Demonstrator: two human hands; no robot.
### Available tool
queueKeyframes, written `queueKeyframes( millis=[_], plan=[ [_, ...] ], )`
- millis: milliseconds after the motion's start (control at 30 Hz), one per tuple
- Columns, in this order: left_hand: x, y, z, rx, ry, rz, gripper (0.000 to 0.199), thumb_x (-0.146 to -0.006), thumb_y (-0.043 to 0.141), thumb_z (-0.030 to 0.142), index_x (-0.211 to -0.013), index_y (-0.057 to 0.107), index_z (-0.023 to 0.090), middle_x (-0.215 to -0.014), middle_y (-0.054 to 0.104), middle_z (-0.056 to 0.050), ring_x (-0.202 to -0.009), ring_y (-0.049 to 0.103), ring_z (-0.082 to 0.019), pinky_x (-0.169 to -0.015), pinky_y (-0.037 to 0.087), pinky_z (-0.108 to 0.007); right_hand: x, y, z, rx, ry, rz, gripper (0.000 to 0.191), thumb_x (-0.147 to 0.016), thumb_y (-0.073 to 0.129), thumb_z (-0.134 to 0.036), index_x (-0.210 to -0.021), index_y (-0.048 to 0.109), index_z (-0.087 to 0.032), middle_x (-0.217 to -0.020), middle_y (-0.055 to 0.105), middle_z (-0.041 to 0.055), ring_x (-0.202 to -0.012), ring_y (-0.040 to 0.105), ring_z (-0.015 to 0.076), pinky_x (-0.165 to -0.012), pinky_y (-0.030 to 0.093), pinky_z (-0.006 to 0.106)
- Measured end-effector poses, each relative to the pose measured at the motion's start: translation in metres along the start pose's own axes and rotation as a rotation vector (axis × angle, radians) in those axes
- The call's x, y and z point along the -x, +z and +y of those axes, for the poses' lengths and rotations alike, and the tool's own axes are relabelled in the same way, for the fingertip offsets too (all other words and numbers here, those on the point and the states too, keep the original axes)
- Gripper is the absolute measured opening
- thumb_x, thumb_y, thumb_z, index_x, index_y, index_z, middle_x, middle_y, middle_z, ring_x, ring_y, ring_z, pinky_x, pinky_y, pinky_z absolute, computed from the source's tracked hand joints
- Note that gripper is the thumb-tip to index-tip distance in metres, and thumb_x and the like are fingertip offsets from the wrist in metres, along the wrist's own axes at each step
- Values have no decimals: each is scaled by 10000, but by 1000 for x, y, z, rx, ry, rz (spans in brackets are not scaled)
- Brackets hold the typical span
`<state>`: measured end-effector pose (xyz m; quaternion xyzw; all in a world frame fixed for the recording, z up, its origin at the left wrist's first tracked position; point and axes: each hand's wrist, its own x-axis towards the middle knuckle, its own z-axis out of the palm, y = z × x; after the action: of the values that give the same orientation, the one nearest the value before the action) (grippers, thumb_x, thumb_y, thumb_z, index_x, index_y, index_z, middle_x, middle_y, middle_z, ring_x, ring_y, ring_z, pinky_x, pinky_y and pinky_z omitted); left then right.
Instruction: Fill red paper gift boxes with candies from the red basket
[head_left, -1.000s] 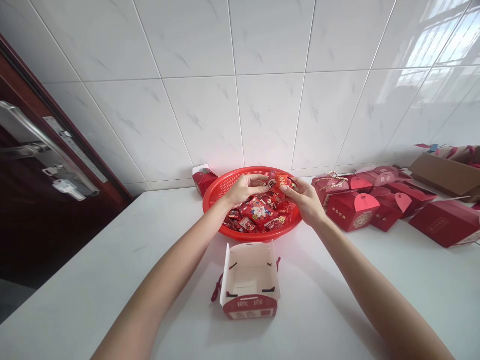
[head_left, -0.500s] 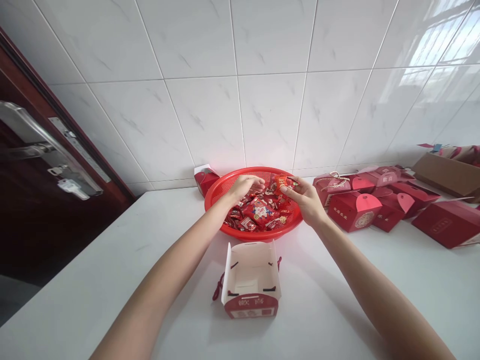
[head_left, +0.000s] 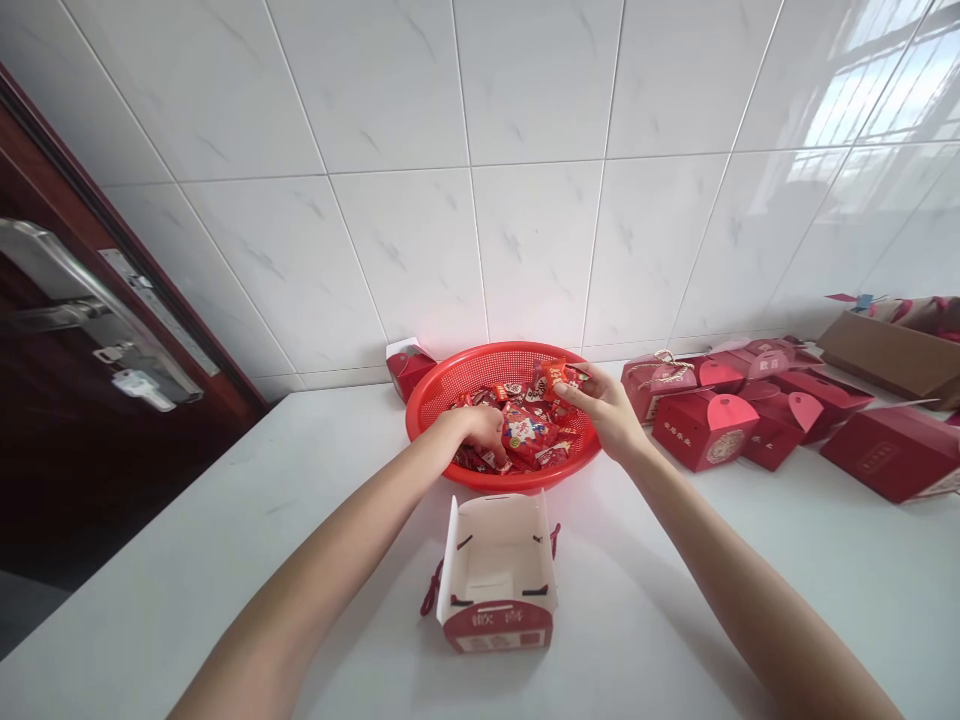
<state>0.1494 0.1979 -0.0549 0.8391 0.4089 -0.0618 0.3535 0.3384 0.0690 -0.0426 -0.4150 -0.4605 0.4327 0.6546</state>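
Observation:
A red plastic basket point(head_left: 429, 408) full of wrapped candies point(head_left: 527, 428) stands against the tiled wall. My left hand point(head_left: 486, 430) reaches down among the candies on its left side, fingers bent and pointing down; whatever is at the fingertips is hidden. At the basket's right rim, my right hand point(head_left: 611, 405) pinches a red and orange candy packet point(head_left: 555, 376) between thumb and fingers. In front of the basket sits an open gift box point(head_left: 497, 560), white inside and red outside, with dark red cords at its sides. Nothing lies inside it.
Several red gift boxes point(head_left: 705, 428) stand to the right along the wall. Beyond them is a brown cardboard box point(head_left: 885, 355). Another red box point(head_left: 409, 370) sits behind the basket's left rim. A dark door point(head_left: 90, 400) with a metal handle is at the left.
My left hand has moved down from above the basket into the candies, its fingers now pointing downward. My right hand still holds the candy packet at the right rim.

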Motion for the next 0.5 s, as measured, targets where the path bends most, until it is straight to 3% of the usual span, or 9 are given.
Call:
queueKeyframes(
  millis=[133,233,333,500],
  plan=[
    [8,3,11,21,69,-54,291,-382,890,230,-533,641,230,-457,590,60,-395,484,-135,-417,316,-241,0,1,-1,-7,-6,0,484,-634,901,-490,-976,698,-214,-842,769,37,-758,717,235,-725,599,387],
    [11,5,18,70,162,-22,242,-439,872,221,-576,673,231,-519,618,61,-481,539,-142,-467,365,-229,1,2,-2,-12,-5,12,466,-623,905,-486,-943,700,-216,-822,766,30,-758,717,236,-737,601,390],
    [12,3,23,134,243,110,207,-544,851,294,-576,666,207,-529,592,46,-518,534,-139,-496,367,-236,0,2,-2,-24,-16,37,476,-617,905,-485,-956,702,-220,-888,780,42,-827,731,252,-759,603,393],
    [7,-3,27,279,347,405,310,-686,777,436,-624,608,184,-602,574,36,-601,523,-137,-582,398,-250,-1,2,1,-42,-44,63,487,-618,894,-507,-960,689,-227,-960,788,61,-919,741,282,-788,607,412]
  ],
)
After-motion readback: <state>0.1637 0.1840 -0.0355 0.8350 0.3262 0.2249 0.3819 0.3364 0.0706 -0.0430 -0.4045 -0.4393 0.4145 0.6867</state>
